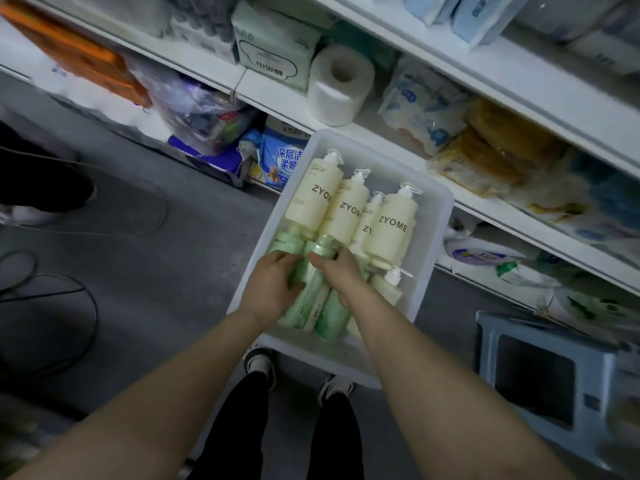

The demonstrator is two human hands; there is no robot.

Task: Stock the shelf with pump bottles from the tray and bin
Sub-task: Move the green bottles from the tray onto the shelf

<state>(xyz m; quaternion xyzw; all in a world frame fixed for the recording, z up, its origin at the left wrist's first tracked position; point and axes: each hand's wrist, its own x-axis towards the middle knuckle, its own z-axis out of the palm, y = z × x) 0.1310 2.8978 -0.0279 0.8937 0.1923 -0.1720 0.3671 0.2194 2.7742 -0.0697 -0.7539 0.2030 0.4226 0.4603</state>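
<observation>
both hands, left hand (273, 289) and right hand (341, 275), are gripping green bottles (313, 303) in the tray (440, 216), likely lifting them for shelving.

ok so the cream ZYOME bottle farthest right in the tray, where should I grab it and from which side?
Take the cream bottle around its wide body, from above. It lies flat on top of the others in the tray, label up, with its upper face and right flank exposed. Its pump points toward the shelf; the slim neck would give a weaker grip. Both hands are now on the green bottles.
</observation>
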